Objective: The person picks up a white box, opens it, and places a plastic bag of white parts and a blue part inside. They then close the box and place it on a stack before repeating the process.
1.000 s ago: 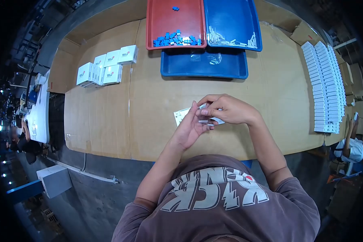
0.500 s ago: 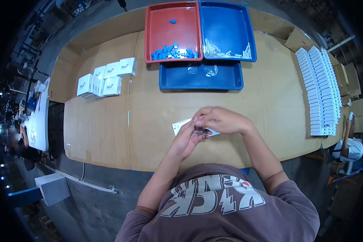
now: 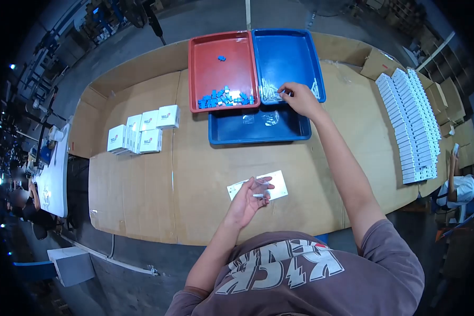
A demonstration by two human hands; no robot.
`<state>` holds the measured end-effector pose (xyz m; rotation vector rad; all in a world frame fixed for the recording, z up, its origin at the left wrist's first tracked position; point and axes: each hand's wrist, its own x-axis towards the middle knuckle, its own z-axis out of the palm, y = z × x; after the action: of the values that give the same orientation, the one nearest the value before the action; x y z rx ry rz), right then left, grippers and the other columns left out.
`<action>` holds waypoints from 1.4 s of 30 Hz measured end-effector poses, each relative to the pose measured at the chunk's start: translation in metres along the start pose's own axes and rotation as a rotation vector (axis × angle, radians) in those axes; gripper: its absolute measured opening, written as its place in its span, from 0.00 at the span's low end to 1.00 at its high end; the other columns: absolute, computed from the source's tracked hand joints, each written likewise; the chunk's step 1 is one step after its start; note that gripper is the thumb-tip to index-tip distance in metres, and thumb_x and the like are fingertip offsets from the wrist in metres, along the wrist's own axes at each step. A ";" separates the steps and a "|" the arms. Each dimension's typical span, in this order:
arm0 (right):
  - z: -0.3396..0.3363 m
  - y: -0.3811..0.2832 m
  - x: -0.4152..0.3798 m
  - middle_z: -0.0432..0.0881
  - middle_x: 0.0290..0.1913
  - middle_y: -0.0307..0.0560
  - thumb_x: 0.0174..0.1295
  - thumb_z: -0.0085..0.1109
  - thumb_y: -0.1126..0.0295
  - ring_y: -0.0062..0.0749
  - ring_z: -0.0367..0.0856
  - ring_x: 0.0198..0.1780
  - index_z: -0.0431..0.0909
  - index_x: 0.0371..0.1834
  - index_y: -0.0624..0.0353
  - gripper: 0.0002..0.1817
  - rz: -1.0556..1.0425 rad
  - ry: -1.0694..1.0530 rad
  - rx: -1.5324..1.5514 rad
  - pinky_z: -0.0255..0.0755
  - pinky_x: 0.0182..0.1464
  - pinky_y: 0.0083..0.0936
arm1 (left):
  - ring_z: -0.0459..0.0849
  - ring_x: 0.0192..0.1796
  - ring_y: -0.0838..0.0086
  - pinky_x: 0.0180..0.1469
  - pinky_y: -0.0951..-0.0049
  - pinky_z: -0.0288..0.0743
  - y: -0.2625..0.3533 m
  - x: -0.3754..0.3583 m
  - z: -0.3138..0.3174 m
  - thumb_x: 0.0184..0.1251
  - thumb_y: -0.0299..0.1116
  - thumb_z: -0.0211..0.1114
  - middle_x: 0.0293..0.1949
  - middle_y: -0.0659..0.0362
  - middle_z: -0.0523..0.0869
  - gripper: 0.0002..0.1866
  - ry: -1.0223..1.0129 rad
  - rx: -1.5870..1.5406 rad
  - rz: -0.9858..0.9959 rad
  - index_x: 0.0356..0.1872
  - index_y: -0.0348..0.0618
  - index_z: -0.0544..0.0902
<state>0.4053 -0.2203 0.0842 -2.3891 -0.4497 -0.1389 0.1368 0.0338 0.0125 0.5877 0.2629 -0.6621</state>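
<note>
Palm up above the table's near middle, my left hand (image 3: 243,204) has its fingers curled round what looks like a small clear plastic bag (image 3: 263,183). A short white stick-like piece (image 3: 258,196) shows at its palm. Below that hand lies a white printed sheet (image 3: 277,184), partly covered by the fingers. My right hand (image 3: 300,99) reaches over the near edge of the upper blue tray (image 3: 287,52), its fingertips pinched together at the thin white sticks (image 3: 269,90). Whether a stick is between those fingertips is hidden.
A red tray (image 3: 224,73) holds several small blue pieces (image 3: 224,98). In front sits a lower blue tray (image 3: 231,134) with clear plastic bags. White boxes (image 3: 150,141) stand left; tall stacks of white boxes (image 3: 405,126) stand right. Other people sit at both sides.
My hands were together over the sheet. My right hand has moved away, forward to the upper blue tray, while my left stays near the sheet. The camera view has tilted up slightly.
</note>
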 end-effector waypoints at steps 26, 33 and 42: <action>0.027 0.010 0.069 0.94 0.43 0.49 0.58 0.69 0.70 0.49 0.92 0.49 0.93 0.38 0.52 0.07 -0.066 -0.416 -0.365 0.83 0.52 0.44 | 0.82 0.44 0.72 0.53 0.67 0.81 -0.002 0.001 0.009 0.91 0.48 0.47 0.54 0.52 0.88 0.26 0.056 0.109 -0.033 0.68 0.35 0.79; 0.046 0.011 0.058 0.91 0.47 0.57 0.58 0.67 0.70 0.53 0.91 0.52 0.93 0.38 0.56 0.09 -0.109 -0.188 -0.463 0.84 0.54 0.47 | 0.82 0.45 0.72 0.53 0.67 0.81 -0.004 0.003 0.013 0.91 0.48 0.46 0.54 0.52 0.88 0.27 0.043 0.130 -0.034 0.68 0.35 0.79; 0.006 0.009 0.050 0.89 0.41 0.44 0.72 0.70 0.66 0.23 0.81 0.32 0.91 0.39 0.61 0.09 0.206 -0.097 0.759 0.75 0.33 0.25 | 0.86 0.47 0.69 0.55 0.65 0.83 0.002 -0.005 0.004 0.89 0.51 0.50 0.56 0.51 0.88 0.28 0.006 -0.008 0.034 0.70 0.34 0.78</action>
<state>0.4555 -0.2084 0.0854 -1.6793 -0.2351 0.2108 0.1343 0.0351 0.0181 0.5850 0.2603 -0.6268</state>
